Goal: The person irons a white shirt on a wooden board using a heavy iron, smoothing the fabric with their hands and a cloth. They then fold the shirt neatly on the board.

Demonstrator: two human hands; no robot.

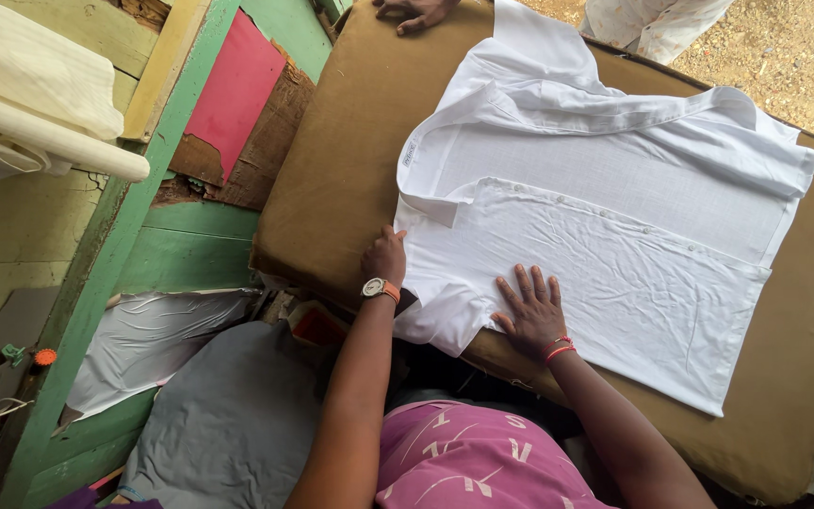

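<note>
White shirt (pixel 605 226) lay spread, front up and buttoned, across a brown padded table (pixel 332 179). The right hand (pixel 531 316) pressed flat on its lower front panel, fingers (pixel 523 283) spread wide and gripping nothing. The left hand (pixel 385 256), with a watch on an orange strap (pixel 380 288) at the wrist, rested at the shirt's near edge below the collar, fingers curled against the cloth; whether they pinched it could not be told. Another person's hand (pixel 416 11) touched the table's far edge.
</note>
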